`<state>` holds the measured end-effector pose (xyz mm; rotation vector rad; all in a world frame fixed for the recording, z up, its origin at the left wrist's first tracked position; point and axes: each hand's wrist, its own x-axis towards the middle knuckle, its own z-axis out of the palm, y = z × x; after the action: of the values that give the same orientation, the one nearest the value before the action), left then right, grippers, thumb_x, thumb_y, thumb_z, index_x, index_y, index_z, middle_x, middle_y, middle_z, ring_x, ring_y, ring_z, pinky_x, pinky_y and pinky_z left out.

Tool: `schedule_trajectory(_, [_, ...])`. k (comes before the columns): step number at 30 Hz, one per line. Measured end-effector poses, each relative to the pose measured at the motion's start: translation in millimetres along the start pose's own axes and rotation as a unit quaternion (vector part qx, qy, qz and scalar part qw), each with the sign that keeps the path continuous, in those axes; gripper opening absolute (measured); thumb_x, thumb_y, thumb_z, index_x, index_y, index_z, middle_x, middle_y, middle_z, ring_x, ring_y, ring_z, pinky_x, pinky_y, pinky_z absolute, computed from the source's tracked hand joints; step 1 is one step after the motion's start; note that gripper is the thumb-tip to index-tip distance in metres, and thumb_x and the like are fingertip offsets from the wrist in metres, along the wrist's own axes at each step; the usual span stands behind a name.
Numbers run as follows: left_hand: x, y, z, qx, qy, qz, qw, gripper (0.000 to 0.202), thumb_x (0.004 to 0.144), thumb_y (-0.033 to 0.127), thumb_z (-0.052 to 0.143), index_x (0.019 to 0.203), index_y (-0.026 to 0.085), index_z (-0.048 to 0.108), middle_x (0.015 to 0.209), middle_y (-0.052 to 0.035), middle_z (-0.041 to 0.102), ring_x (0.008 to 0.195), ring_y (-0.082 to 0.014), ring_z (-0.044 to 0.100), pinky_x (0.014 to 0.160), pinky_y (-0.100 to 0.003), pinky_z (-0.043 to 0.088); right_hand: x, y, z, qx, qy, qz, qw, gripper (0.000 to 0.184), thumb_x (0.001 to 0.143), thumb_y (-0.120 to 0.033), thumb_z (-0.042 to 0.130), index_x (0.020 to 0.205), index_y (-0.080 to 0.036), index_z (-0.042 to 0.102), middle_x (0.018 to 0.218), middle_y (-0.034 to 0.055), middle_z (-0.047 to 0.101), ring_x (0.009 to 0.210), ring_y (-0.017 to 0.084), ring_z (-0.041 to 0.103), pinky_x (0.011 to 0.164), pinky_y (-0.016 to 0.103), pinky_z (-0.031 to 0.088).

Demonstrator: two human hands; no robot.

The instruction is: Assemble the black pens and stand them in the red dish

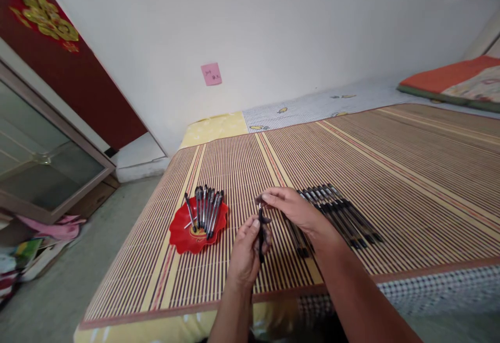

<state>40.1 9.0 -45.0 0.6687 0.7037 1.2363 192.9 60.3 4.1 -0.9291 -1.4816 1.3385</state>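
My left hand [247,249] is wrapped round a black pen [260,239] and holds it upright above the striped bamboo mat [390,176]. My right hand [291,207] pinches the top end of that same pen with thumb and fingers. To the left lies a red flower-shaped plate [180,232] with several black pens [206,206] lying on it. To the right of my hands, a row of several black pens [339,214] lies side by side on the mat, partly hidden behind my right wrist.
The mat covers a bed with a yellow and checked sheet [219,127] against a white wall. A pink note [211,74] sticks on the wall. An orange cushion [453,80] lies at the far right. A glass-door cabinet [39,161] and clutter stand on the floor at left.
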Motion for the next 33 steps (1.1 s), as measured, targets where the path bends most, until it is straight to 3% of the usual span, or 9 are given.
schedule_trajectory(3, [-0.6,0.1,0.5,-0.002,0.002,0.004,1.0,0.028,0.079,0.035,0.078,0.091,0.014,0.063,0.064,0.0013,0.058,0.052,-0.0081,0.047,0.046,-0.019,0.033,0.6,3.3,-0.1,-0.002,-0.014,-0.001,1.0,0.016,0.083,-0.035,0.067,0.091,-0.022,0.072,0.094,0.0045,0.072,0.097,0.02,0.064,0.093,0.035,0.046])
schedule_trajectory(10, [-0.6,1.3,2.9,0.0,-0.008,0.003,1.0,0.029,0.078,0.035,0.078,0.09,0.014,0.063,0.063,0.0012,0.057,0.05,-0.008,0.046,0.045,-0.019,0.031,2.1,3.2,4.1,-0.002,0.015,0.013,1.0,0.025,0.077,-0.043,0.074,0.08,-0.02,0.066,0.078,0.0007,0.065,0.079,0.017,0.06,0.078,0.032,0.047])
schedule_trajectory(14, [0.1,0.8,2.2,0.001,-0.01,0.008,1.0,0.029,0.079,0.035,0.077,0.091,0.013,0.065,0.064,0.0006,0.058,0.05,-0.0075,0.046,0.043,-0.019,0.03,1.3,0.0,-0.1,-0.007,0.001,-0.002,1.0,0.022,0.084,-0.043,0.066,0.084,-0.021,0.069,0.087,0.0039,0.07,0.089,0.019,0.063,0.086,0.034,0.047])
schedule_trajectory(18, [-0.1,0.6,2.5,0.0,-0.016,0.007,1.0,0.027,0.08,0.034,0.076,0.09,0.013,0.065,0.063,0.0011,0.057,0.049,-0.0072,0.045,0.043,-0.018,0.03,1.3,4.1,-2.2,-0.005,-0.016,0.005,1.0,0.017,0.08,-0.035,0.069,0.09,-0.022,0.072,0.092,0.0039,0.072,0.093,0.02,0.064,0.09,0.035,0.046])
schedule_trajectory(25, [-1.2,2.2,4.3,0.002,-0.013,-0.004,1.0,0.031,0.077,0.036,0.079,0.091,0.013,0.065,0.063,0.0014,0.057,0.049,-0.0068,0.044,0.043,-0.018,0.03,1.7,6.3,1.5,-0.02,0.007,0.016,1.0,0.026,0.078,-0.045,0.074,0.077,-0.02,0.065,0.073,-0.0007,0.062,0.073,0.016,0.058,0.073,0.03,0.046])
schedule_trajectory(29, [-1.0,2.6,4.4,0.0,-0.011,0.004,1.0,0.031,0.076,0.037,0.079,0.09,0.014,0.064,0.063,0.0012,0.057,0.049,-0.0069,0.045,0.044,-0.018,0.03,0.2,1.5,-0.8,-0.011,-0.008,-0.001,1.0,0.025,0.086,-0.046,0.065,0.085,-0.021,0.07,0.087,0.0035,0.069,0.087,0.019,0.063,0.083,0.033,0.048])
schedule_trajectory(33, [-0.7,1.9,3.9,0.004,-0.024,0.008,1.0,0.029,0.079,0.037,0.076,0.091,0.013,0.065,0.061,0.0018,0.055,0.048,-0.0068,0.042,0.043,-0.019,0.028,0.4,4.3,-1.1,-0.009,-0.022,0.01,1.0,0.019,0.079,-0.038,0.072,0.089,-0.022,0.072,0.092,0.004,0.072,0.093,0.02,0.065,0.089,0.036,0.048])
